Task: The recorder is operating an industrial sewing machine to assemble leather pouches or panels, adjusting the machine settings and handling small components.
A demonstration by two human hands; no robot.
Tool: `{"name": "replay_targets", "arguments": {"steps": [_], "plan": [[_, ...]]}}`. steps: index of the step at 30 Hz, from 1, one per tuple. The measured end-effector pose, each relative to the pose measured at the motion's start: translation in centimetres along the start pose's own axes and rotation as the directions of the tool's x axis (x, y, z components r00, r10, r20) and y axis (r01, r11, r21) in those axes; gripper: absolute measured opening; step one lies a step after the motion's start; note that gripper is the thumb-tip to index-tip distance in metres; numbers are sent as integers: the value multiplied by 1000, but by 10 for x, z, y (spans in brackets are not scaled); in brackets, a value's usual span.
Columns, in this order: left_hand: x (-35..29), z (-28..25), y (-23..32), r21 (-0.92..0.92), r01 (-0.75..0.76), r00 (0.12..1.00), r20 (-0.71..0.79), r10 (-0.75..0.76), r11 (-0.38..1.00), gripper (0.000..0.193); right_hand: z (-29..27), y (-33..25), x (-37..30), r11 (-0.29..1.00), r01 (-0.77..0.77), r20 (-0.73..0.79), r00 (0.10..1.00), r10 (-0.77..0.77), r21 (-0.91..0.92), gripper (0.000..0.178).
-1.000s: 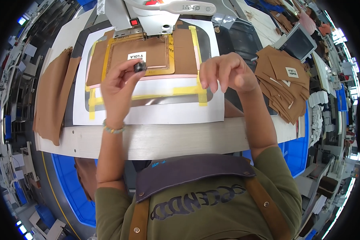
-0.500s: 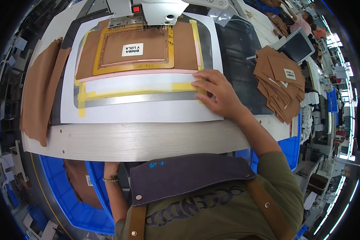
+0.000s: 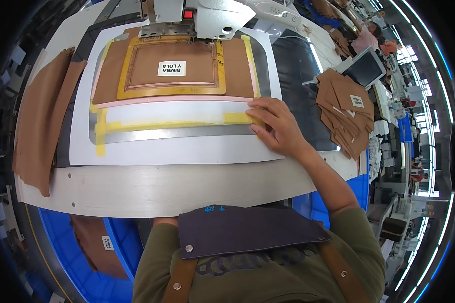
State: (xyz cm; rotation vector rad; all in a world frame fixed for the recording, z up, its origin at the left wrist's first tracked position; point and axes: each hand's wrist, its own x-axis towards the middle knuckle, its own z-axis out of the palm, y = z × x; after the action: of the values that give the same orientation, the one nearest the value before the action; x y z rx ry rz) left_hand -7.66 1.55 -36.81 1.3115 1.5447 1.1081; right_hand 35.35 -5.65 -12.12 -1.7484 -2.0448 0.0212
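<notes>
My right hand (image 3: 277, 126) rests with fingers apart on the lower right of a taped template sheet (image 3: 187, 152), its fingertips at the yellow tape. Nothing is held in it. A brown leather piece (image 3: 240, 68) lies on the sheet, with a pink strip along its near edge. Over the leather sits a yellow frame (image 3: 172, 94) around a white printed label (image 3: 171, 68). The white head of a sewing machine (image 3: 220, 22) stands over the frame's far edge. My left hand is hidden below the table edge; only a bit of its forearm (image 3: 165, 221) shows.
Brown leather (image 3: 43, 121) drapes over the table's left side. A pile of brown leather pieces (image 3: 345, 113) lies at the right beside a small screen (image 3: 365, 66). Below the table are a blue bin (image 3: 55, 252) with leather in it and another blue bin (image 3: 361, 189).
The view has shifted. My left hand, partly seen reaching under the table edge before, has moved out of sight. My right hand stays on the sheet's right side.
</notes>
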Motion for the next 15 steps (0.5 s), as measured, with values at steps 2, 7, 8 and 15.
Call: {"name": "replay_targets", "arguments": {"steps": [2,7,8,15], "plan": [[0,2,-2,-3,1,1000,7,-1,1000,40,0,1,1,1000,-1,0,1000,1,-1,28],[-1,4,-5,-1,-3,1000,21,4,1000,40,0,0,2,1000,-6,16,1000,6,7,30],[-1,5,-6,-1,-4,1000,22,4,1000,40,0,0,2,1000,-2,11,1000,2,4,30],[-1,6,-10,4,-10,999,36,10,1000,40,0,-1,2,1000,0,12,1000,0,2,30]]}}
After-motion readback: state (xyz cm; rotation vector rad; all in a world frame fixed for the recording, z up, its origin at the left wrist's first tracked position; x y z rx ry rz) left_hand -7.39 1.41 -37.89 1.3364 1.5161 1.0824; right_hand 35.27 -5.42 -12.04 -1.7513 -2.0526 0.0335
